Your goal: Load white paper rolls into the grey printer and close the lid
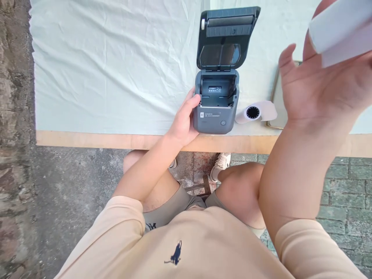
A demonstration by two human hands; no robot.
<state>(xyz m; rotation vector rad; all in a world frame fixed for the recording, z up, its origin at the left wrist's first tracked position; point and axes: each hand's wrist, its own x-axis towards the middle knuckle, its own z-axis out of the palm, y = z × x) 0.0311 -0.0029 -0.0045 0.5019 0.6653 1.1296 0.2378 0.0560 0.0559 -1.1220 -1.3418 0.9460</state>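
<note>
A dark grey label printer (214,120) stands near the table's front edge, its lid (228,37) swung up and its paper bay bare inside. My left hand (185,118) grips the printer's left side, thumb by the rim of the bay. Raised high at the right, my right hand (322,85) holds a white paper roll (343,29), which is partly cut off by the frame edge. Just right of the printer lies another white paper roll (241,115) with a black toothed core facing me and a loose end curling out.
A flat tray-like item with a gold-brown rim (273,91) lies partly behind my right arm. White wrinkled cloth (116,69) covers the table, whose bare wooden front edge (130,140) shows. My knees are under that edge.
</note>
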